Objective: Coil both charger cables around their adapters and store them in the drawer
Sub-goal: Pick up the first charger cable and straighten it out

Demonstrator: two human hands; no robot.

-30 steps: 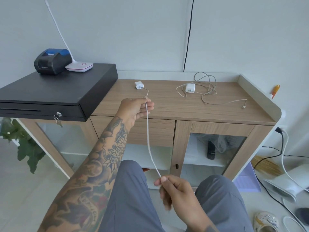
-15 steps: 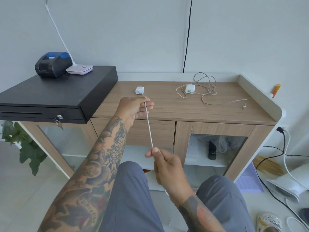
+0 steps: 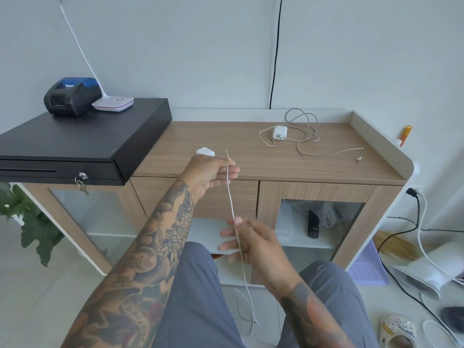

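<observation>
Head view: the left hand (image 3: 209,172) hides most of a white adapter (image 3: 205,151) at the front edge of the wooden cabinet top (image 3: 251,159), and the blurred right hand (image 3: 253,243) makes its grip hard to judge. The left fingers pinch the cable (image 3: 232,204), which runs down through the loosely spread right fingers to hang between the knees. A second adapter (image 3: 280,132) lies in its loose cable (image 3: 305,131) near the back edge, the drawer (image 3: 241,197) closed below, a black cash box (image 3: 82,144) at the left end.

Adapter (image 3: 205,151) half behind left hand (image 3: 210,172)
</observation>
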